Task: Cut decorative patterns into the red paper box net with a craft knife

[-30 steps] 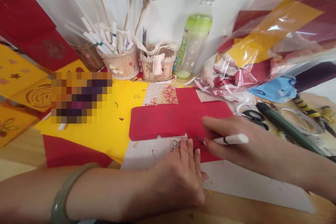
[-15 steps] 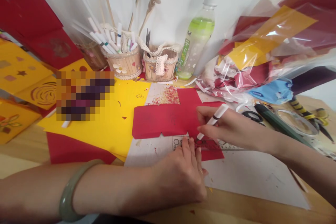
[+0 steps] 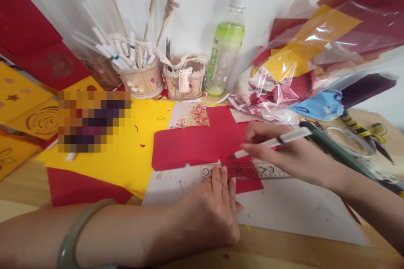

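A red paper cut-out with notched edges lies over white paper. Across its lower flap runs a clear stencil ruler with cut-out shapes. My left hand presses its outstretched fingertips on the ruler's left part, the palm side hidden. In my right hand a white marker is gripped between thumb and fingers, leaning far over to the right. Its dark tip is at the red paper just above the ruler; whether it touches cannot be told.
Yellow sheets lie to the left. At the back stand a marker basket, a smaller basket and a green-labelled bottle. A plastic bag of paper scraps, a tape roll and a green cutter are on the right.
The marker's tip has moved up and left from the ruler onto the red paper above it, and the marker now leans lower. My left hand stays on the ruler. The view has shifted slightly.
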`<state>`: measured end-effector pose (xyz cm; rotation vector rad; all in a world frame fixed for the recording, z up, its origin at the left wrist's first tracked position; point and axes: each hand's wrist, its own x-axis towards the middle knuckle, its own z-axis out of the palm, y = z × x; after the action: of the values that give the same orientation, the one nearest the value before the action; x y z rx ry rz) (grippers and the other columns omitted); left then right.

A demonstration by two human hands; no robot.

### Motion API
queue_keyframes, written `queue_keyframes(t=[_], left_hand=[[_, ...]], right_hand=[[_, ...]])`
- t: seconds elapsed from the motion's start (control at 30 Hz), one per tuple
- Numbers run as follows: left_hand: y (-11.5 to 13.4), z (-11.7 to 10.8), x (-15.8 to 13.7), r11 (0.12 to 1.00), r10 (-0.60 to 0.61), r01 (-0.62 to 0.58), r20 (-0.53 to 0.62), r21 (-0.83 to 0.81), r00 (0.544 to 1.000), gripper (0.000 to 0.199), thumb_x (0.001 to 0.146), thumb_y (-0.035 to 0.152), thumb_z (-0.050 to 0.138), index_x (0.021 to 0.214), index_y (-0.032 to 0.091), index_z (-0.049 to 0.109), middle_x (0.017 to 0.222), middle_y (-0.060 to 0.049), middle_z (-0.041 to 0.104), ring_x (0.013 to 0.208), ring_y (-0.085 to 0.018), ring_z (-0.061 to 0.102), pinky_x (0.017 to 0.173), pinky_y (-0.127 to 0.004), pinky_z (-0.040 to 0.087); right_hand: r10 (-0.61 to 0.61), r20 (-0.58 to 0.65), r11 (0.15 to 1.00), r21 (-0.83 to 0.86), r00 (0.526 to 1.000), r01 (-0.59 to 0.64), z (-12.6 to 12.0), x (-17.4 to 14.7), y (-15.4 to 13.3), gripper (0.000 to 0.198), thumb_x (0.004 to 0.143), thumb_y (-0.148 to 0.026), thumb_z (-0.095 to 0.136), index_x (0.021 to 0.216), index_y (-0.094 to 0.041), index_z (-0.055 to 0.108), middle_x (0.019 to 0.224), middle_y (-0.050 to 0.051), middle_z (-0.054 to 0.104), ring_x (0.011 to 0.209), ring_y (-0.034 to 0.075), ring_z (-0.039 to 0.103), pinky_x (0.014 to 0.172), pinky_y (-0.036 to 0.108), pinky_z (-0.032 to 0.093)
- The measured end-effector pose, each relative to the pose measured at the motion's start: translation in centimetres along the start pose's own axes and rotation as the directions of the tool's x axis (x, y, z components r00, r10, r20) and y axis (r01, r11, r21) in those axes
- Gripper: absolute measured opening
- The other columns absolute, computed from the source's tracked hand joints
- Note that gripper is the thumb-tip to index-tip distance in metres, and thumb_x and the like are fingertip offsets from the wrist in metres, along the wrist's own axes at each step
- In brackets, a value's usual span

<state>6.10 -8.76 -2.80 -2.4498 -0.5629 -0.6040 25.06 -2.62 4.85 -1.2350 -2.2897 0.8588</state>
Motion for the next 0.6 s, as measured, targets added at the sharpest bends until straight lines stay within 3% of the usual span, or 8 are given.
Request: queue_keyframes(t=[0.1,0.2,0.3,0.47,0.53,0.6], left_hand=[[0.1,0.1,0.0,1.000,0.006,-0.006,0.004,0.001,1.000,0.034,0.085,0.028,0.061,0.096,-0.004,0.066,0.090,-0.023,0.067,0.083,-0.033,0.068,0.060,-0.032,0.056],[0.1,0.2,0.0,1.000,-0.005,0.005,0.005,-0.011,1.000,0.033,0.085,0.027,0.060,0.096,-0.004,0.066,0.090,-0.023,0.067,0.084,-0.034,0.068,0.058,-0.032,0.056],[0.3,0.0,0.0,0.999,-0.030,0.030,0.004,-0.036,1.000,0.032,0.084,0.026,0.061,0.097,-0.004,0.066,0.093,-0.024,0.067,0.087,-0.035,0.067,0.061,-0.033,0.057],[0.2,-0.8,0.3,0.993,-0.109,0.108,-0.008,-0.037,0.994,0.033,0.083,0.026,0.061,0.098,-0.003,0.066,0.099,-0.025,0.065,0.093,-0.035,0.065,0.065,-0.034,0.058],[0.1,-1.2,0.4,0.997,-0.065,0.064,-0.026,-0.052,0.998,0.032,0.082,0.024,0.060,0.098,-0.002,0.066,0.102,-0.025,0.064,0.095,-0.035,0.064,0.067,-0.033,0.058],[0.1,-1.5,0.4,0.994,0.054,-0.058,-0.051,-0.096,0.997,0.030,0.083,0.024,0.057,0.100,0.002,0.067,0.104,-0.020,0.065,0.098,-0.032,0.064,0.071,-0.032,0.057]], right_hand=[[-0.005,-0.120,0.998,-0.066,0.993,-0.003,-0.6,-1.9,1.0,0.018,0.089,-0.036,0.053,0.096,-0.024,0.066,0.092,0.002,0.071,0.069,0.014,0.063,0.060,0.026,0.049],[-0.110,-0.032,0.972,-0.211,0.993,0.100,-0.4,-4.2,2.5,0.025,0.084,-0.039,0.060,0.102,-0.023,0.065,0.100,0.006,0.071,0.090,0.023,0.066,0.074,0.034,0.052],[-0.145,-0.009,0.959,-0.247,0.989,0.139,0.5,-5.9,3.8,0.034,0.082,-0.034,0.064,0.113,-0.020,0.059,0.104,0.010,0.068,0.095,0.024,0.064,0.077,0.036,0.054],[-0.117,-0.064,0.973,-0.207,0.991,0.102,1.9,-6.9,4.7,0.019,0.088,-0.023,0.053,0.107,-0.024,0.055,0.096,0.007,0.066,0.089,0.022,0.064,0.075,0.036,0.053],[-0.136,-0.105,0.972,-0.204,0.985,0.112,2.0,-7.1,5.0,0.019,0.087,-0.023,0.055,0.106,-0.025,0.054,0.094,0.006,0.065,0.087,0.023,0.064,0.072,0.036,0.053],[-0.144,-0.174,0.968,-0.231,0.974,0.102,1.9,-7.4,5.2,0.022,0.084,-0.024,0.059,0.105,-0.027,0.053,0.096,0.005,0.064,0.088,0.023,0.064,0.073,0.036,0.053]])
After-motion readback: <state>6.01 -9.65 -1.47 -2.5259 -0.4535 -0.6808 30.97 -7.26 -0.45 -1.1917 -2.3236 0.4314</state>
